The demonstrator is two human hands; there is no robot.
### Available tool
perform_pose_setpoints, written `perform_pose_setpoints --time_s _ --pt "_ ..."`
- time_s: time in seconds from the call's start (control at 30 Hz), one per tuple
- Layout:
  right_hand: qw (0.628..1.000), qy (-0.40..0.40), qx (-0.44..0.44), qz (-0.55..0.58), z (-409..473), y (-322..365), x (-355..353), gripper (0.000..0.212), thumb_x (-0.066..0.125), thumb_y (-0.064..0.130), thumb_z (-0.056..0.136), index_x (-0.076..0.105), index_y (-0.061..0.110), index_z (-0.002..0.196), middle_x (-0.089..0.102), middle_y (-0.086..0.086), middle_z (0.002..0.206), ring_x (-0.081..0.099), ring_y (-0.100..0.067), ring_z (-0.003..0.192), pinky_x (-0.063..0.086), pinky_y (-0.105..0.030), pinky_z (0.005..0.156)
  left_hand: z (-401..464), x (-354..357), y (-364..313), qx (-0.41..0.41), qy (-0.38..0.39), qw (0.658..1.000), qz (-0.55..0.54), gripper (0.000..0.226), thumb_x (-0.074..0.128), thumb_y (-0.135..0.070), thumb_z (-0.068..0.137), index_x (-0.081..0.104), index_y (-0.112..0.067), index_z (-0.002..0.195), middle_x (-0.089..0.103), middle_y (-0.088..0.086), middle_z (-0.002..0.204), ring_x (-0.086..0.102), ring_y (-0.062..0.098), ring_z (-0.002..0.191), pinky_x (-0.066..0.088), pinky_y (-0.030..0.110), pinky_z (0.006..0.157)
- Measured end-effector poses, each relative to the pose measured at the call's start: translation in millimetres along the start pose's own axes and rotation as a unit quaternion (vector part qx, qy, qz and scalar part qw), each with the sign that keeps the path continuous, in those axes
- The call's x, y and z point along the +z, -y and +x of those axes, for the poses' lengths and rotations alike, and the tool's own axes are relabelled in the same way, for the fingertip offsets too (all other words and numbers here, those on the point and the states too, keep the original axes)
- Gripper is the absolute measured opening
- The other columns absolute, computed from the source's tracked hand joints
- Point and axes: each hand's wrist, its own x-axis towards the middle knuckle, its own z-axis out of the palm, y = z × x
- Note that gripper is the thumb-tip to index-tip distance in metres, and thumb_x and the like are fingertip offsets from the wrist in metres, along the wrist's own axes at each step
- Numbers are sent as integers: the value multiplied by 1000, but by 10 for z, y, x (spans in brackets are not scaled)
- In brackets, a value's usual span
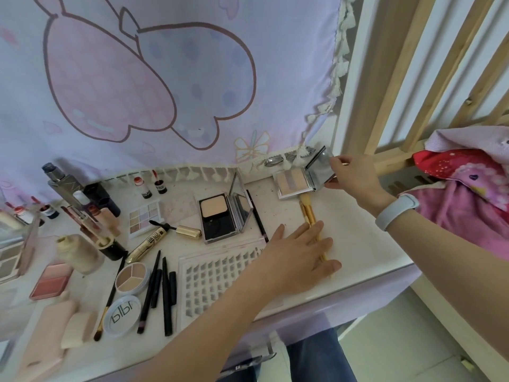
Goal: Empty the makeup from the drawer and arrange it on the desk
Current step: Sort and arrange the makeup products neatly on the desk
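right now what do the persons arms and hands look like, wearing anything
Both forearms are bare, with no sleeves in view. The right wrist wears a pale blue-grey band, smooth and rounded like a fitness tracker. The left hand and right hand show no gloves.

Brush handles (316,232) partly under left hand (297,257); left-edge palette (8,255) cropped.

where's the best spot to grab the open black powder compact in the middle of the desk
Probably pinch the black powder compact across the long sides of its flat base, coming straight down from above. The mirrored lid stands raised along its right edge, and an eyeliner pencil lies just beyond, so a side approach from the right looks blocked.
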Motion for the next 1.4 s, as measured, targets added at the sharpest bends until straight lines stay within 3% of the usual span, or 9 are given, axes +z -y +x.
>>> perform_pose_setpoints --time_s 0.2,0.37,0.5,0.67,0.8,0.9,1.07,1.23,1.4 --pt "998 50 -17 -30 -61 64 140 25 46 19 95 61 0 87 61 -8 64 65 -22 62 56 -44 81 -73 -13 8 -19 -32 999 -34 55 20 -48 98 11 -28 148 -2 -1 157 -3 17 144 -1 45 116" --pt "997 78 4 13 -97 22 113 26 48 18 94 60 -5 98 61 -11 69 63 -20 66 55 -41 85 -151 22 96 -134 -86 987 8 55 21 -43 99 21 -13 145 2 9 156 -2 25 144 1 39 116" --pt "995 95 -11 -6 -111 -17 81 41 52 21 92 53 -16 108 59 -17 83 60 -21 77 54 -40 88 -170 61 137 -202 -92 975 -1 55 22 -42 99 25 -10 143 5 12 156 3 31 143 2 40 115" --pt "990 -15 -90 -103 -218 -73 46 42 48 21 94 45 4 132 59 -7 118 58 -21 102 43 -28 91 -100 54 113 -178 -102 978 -30 50 24 -38 100 40 -4 133 28 14 148 12 31 141 12 38 115" --pt "958 -86 -233 -141 -414 -110 -23 24 48 6 90 60 5 112 62 -9 104 53 -15 86 37 -18 78 -105 -4 72 -110 -154 980 -63 37 27 -28 101 53 -7 118 52 7 125 43 21 120 35 31 101" --pt "941 -7 -272 -200 -558 -126 -13 20 50 4 90 65 6 103 63 -4 92 52 -14 83 32 -13 73 -167 -37 75 -75 -231 966 -84 39 30 -26 99 55 -10 125 57 4 127 51 21 116 39 30 96" --pt "902 120 -290 -298 -708 -187 188 21 50 16 92 67 11 103 65 -3 93 49 -18 88 37 -24 78 -394 43 196 -101 -339 933 -62 28 47 -24 86 71 -13 93 71 0 92 67 19 83 51 33 73" --pt "822 123 -305 -465 -874 -160 478 35 47 42 91 61 13 103 60 -4 102 47 -22 107 33 -31 83 -635 148 326 -150 -340 922 -105 24 51 -22 93 66 -13 110 66 -1 109 60 18 99 43 30 83" --pt "803 94 -273 -521 -933 -38 600 18 42 18 89 56 7 90 60 -11 99 50 -28 99 24 -31 72 -721 213 341 -155 -371 908 -114 33 43 -29 87 70 -11 97 69 1 97 63 20 93 46 32 80"
